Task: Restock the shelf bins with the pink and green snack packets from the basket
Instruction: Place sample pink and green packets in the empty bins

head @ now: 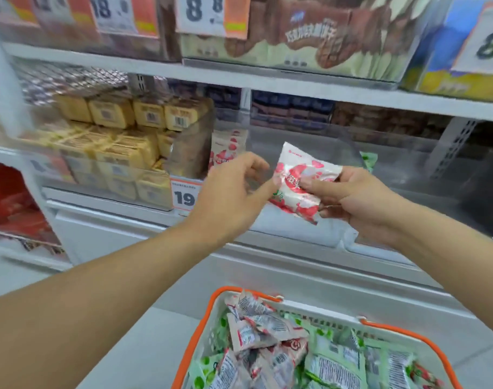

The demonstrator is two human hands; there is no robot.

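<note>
Nearest, a white plastic basket with orange rim (200, 327), cut off below, holds crinkly pink and green foil packets (270, 349). Above, the right hand (360, 203) pinches a glossy pink-and-white snack packet (301, 181), print blurred; left hand (228, 195) fingers loosely curled, touching its edge, before the clear shelf bin (296, 136). A tag reads "19" (185, 197).

Price tags (213, 14): 8.8; lower tag (184, 196): 19.

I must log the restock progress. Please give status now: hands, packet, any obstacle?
Right hand pinches pink snack packet, in front of clear shelf bin. Left hand open beside packet. Basket full. No obstacle seen.
</note>
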